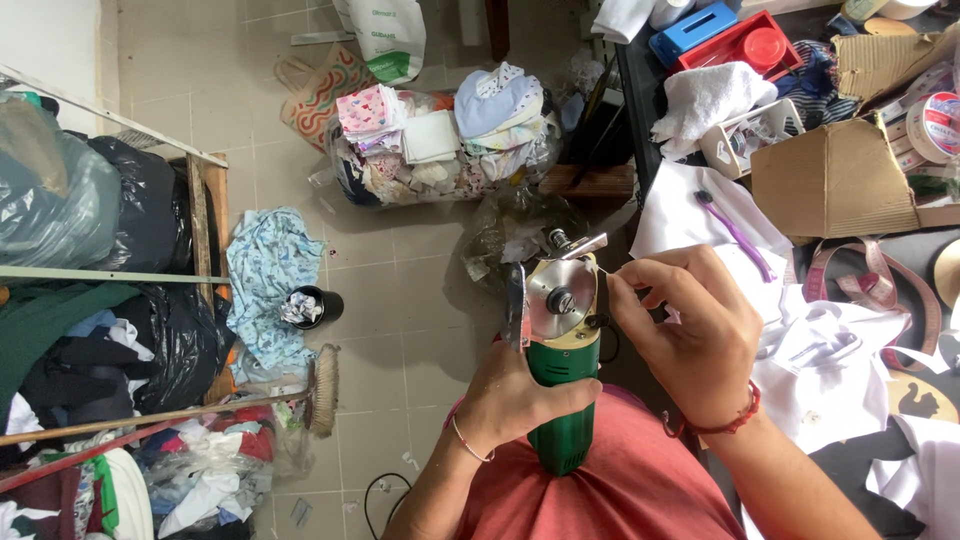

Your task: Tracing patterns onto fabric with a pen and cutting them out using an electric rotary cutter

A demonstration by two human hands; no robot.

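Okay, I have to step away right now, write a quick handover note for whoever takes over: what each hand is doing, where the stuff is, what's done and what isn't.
Left hand: gripped around the green body of the handheld rotary cutter, holding it upright over the lap.
Right hand: fingertips pinched at the right edge of the cutter's head, beside the round metal disc; what they pinch is too small to tell.
Nearby: white fabric and a purple-handled brush on the table to the right.
Done: cutter in hand, head exposed.
Left: work at the head appears unfinished; cutter not set down.
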